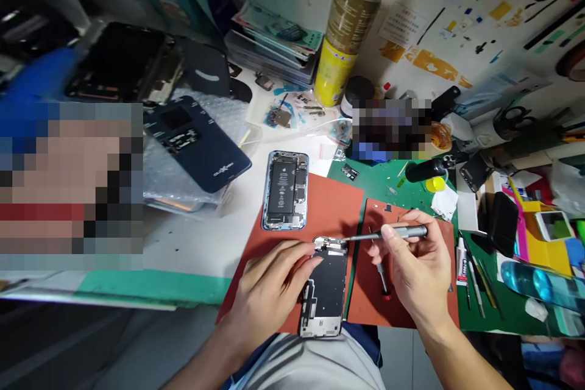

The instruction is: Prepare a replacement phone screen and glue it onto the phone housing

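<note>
My left hand rests at the near phone screen assembly, its thumb and fingers closed at the upper left corner. This assembly lies back side up, showing a black metal plate and flex cables. In my right hand is a grey screwdriver, held nearly level, its thin tip at the top right of the assembly. Under that hand, a second screwdriver with a red end slants across the mat; whether my fingers touch it I cannot tell. An opened phone body with battery and circuit board sits just beyond.
Reddish-brown mats cover the bench front. A yellow spray can stands at the back. To the left are a dark blue phone-shaped panel and bubble wrap. Tweezers, a glue tube and a blue bottle lie right.
</note>
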`<act>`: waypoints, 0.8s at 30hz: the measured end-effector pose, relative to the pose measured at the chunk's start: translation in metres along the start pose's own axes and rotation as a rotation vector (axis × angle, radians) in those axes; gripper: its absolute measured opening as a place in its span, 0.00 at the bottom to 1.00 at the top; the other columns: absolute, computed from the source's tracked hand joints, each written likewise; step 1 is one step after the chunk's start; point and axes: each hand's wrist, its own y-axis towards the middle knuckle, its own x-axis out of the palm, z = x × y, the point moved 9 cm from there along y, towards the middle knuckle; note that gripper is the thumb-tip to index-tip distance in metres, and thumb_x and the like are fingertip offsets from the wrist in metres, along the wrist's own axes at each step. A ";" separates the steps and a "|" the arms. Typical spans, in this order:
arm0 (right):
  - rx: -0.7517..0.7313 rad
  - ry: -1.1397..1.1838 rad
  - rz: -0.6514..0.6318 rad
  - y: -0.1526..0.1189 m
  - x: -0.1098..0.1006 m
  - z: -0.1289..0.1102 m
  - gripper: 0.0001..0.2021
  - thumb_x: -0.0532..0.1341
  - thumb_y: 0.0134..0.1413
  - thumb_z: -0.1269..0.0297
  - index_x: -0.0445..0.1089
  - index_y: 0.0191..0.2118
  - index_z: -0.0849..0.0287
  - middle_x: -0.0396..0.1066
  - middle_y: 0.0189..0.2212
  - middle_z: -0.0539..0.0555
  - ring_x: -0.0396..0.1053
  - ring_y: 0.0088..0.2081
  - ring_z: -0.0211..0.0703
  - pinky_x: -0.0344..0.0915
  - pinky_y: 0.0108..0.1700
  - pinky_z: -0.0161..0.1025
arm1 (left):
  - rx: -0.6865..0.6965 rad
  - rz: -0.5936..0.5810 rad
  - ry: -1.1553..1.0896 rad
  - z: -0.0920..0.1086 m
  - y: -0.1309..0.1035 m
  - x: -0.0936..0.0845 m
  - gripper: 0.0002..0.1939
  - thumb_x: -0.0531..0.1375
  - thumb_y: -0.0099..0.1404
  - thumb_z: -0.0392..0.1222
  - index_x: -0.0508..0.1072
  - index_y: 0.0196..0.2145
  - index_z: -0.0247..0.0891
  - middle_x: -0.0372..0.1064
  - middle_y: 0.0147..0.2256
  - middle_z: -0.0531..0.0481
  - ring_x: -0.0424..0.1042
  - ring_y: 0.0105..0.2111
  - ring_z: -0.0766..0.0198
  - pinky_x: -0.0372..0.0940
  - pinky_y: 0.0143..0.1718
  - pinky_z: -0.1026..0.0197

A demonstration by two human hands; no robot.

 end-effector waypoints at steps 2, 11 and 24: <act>0.075 0.020 -0.041 -0.008 0.003 0.008 0.18 0.76 0.62 0.60 0.67 0.47 0.50 0.77 0.24 0.42 0.78 0.21 0.40 0.76 0.25 0.33 | 0.023 -0.030 -0.024 0.001 0.000 0.002 0.05 0.60 0.81 0.41 0.76 0.51 0.43 0.84 0.42 0.54 0.84 0.40 0.67 0.73 0.42 0.65; 0.157 0.017 -0.058 -0.021 0.007 0.030 0.19 0.76 0.61 0.60 0.66 0.48 0.51 0.75 0.23 0.42 0.77 0.21 0.40 0.75 0.27 0.35 | 0.152 -0.051 -0.009 0.011 -0.004 0.000 0.05 0.58 0.82 0.37 0.75 0.48 0.42 0.83 0.41 0.55 0.83 0.41 0.66 0.70 0.47 0.62; -0.005 -0.085 0.004 -0.027 0.003 0.007 0.18 0.76 0.61 0.62 0.67 0.47 0.51 0.80 0.27 0.46 0.79 0.21 0.41 0.76 0.25 0.33 | 0.136 -0.072 -0.097 0.009 -0.002 -0.001 0.05 0.59 0.81 0.34 0.75 0.48 0.40 0.83 0.42 0.53 0.83 0.42 0.67 0.71 0.48 0.65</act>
